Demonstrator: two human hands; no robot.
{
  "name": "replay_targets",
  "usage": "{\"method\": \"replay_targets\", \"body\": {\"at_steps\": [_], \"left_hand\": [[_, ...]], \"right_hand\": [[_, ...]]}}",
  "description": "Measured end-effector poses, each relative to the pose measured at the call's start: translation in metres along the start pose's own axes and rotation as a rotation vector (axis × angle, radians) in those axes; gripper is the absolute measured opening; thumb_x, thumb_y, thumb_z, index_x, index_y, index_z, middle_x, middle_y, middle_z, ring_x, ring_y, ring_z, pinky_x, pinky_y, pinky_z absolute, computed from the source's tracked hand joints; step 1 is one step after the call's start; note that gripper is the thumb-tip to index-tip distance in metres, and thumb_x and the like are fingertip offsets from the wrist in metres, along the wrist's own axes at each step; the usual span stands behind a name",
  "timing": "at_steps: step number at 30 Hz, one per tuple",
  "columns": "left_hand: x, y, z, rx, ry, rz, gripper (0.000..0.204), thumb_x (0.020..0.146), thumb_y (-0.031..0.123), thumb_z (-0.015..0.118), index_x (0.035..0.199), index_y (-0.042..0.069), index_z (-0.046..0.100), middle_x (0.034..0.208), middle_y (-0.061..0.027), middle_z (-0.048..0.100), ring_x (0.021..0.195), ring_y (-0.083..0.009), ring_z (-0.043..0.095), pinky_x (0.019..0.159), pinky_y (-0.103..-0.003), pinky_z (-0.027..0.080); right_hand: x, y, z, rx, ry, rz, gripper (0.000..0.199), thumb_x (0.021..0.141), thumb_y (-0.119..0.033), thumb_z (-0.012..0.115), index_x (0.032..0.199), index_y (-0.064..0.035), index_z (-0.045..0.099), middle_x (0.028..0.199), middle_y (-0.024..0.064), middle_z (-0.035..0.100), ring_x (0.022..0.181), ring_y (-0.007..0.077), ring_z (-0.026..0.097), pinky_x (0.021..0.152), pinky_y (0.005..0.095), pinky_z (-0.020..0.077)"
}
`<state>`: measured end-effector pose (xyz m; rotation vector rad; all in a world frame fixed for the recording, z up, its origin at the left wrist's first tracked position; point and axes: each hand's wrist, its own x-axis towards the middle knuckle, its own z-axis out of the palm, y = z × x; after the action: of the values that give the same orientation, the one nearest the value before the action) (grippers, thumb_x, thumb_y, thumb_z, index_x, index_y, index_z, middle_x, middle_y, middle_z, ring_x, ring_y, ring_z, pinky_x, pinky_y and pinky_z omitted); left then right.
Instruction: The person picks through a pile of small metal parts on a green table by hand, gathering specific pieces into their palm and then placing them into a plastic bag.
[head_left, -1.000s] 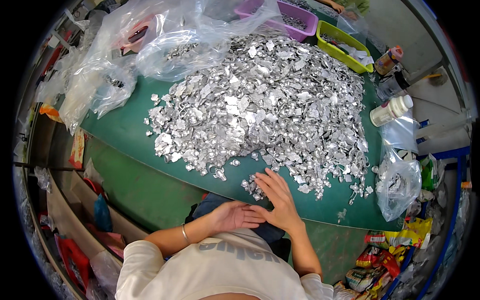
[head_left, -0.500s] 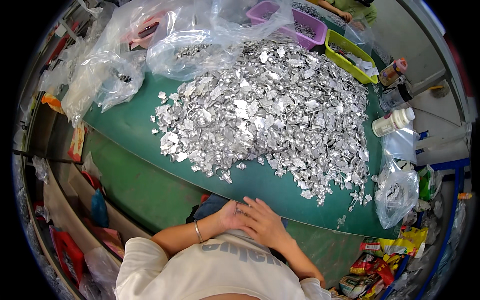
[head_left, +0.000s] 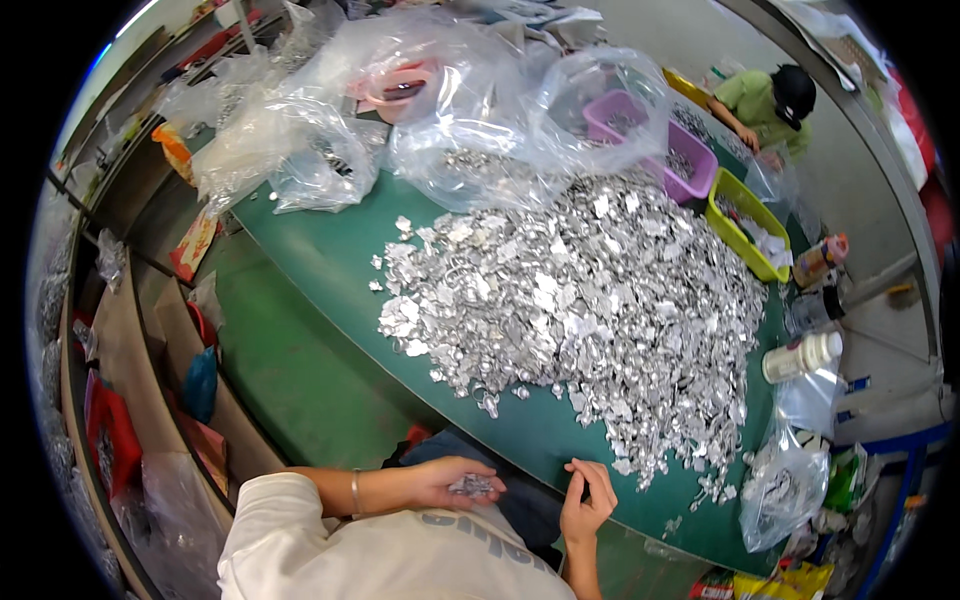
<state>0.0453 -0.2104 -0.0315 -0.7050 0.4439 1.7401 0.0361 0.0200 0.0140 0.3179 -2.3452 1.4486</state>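
Palm up, my left hand (head_left: 440, 484) is cupped around several small silver metal pieces (head_left: 471, 486) in front of my body. To its right, at the table's near edge, my right hand (head_left: 588, 503) has its fingers bent and drawn together; whatever may sit between the fingertips is too small to name. Beyond both hands a wide heap of silver metal pieces (head_left: 590, 320) lies on the green table (head_left: 330, 290). A few loose ones are scattered along the heap's near side.
Clear plastic bags (head_left: 450, 150) lie behind the heap, near a pink basin (head_left: 385, 100). Purple (head_left: 700, 180) and green (head_left: 745, 235) baskets stand far right, a white bottle (head_left: 803, 357) nearer. Someone in a green shirt (head_left: 760, 105) works at the back.
My hands, together before, have parted. The right has moved right to the table edge; the left has turned palm up, showing metal pieces. The view has shifted, revealing more of the far person.
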Motion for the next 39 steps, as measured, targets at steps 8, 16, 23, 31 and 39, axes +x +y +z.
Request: {"method": "replay_targets", "body": {"at_steps": [8,16,23,31,39], "left_hand": [[-0.083,0.166,0.072,-0.526,-0.225,0.93,0.031,0.096,0.011,0.041,0.121,-0.009,0.043,0.113,-0.0213,0.053,0.105,-0.0325,0.056,0.092,-0.043,0.055],[-0.095,0.333,0.113,-0.233,0.056,1.472,0.041,0.095,0.009,0.038,0.131,-0.009,0.03,0.144,-0.0298,0.026,0.132,-0.0432,0.034,0.108,-0.057,0.034],[-0.083,0.221,0.089,0.303,0.058,1.395,0.036,0.094,0.008,0.049,0.129,-0.003,0.049,0.129,-0.0189,0.052,0.12,-0.0283,0.053,0.099,-0.038,0.045],[-0.052,0.062,0.031,1.584,0.666,1.637,0.029,0.078,0.001,0.069,0.106,0.002,0.063,0.099,-0.0107,0.061,0.095,-0.0282,0.059,0.083,-0.034,0.048],[-0.018,0.044,0.035,1.56,1.051,1.577,0.044,0.067,0.012,0.082,0.107,0.011,0.064,0.111,-0.0091,0.05,0.097,-0.0281,0.047,0.082,-0.039,0.035]], "right_hand": [[-0.003,0.011,0.011,-0.139,0.041,0.01,0.015,0.085,0.009,0.053,0.094,0.0049,0.064,0.081,0.0143,0.064,0.072,0.0246,0.061,0.068,0.032,0.0486],[0.0,0.009,0.015,-0.223,0.004,-0.098,0.016,0.08,0.01,0.058,0.091,0.0025,0.066,0.082,0.0154,0.064,0.074,0.0305,0.061,0.07,0.0369,0.0483],[0.003,0.008,0.008,-0.101,-0.028,0.007,0.014,0.078,0.007,0.062,0.09,0.0023,0.067,0.087,0.0166,0.064,0.079,0.0334,0.06,0.074,0.0397,0.0478],[0.058,-0.018,0.047,-0.151,-0.202,-0.112,0.022,0.078,0.0,0.066,0.1,0.0007,0.064,0.099,0.0147,0.06,0.091,0.0332,0.056,0.081,0.0407,0.0449],[0.059,-0.011,0.076,-0.52,-0.341,-0.091,0.019,0.079,-0.012,0.07,0.094,-0.0022,0.062,0.098,0.0121,0.056,0.094,0.0318,0.051,0.078,0.0421,0.0394]]}}
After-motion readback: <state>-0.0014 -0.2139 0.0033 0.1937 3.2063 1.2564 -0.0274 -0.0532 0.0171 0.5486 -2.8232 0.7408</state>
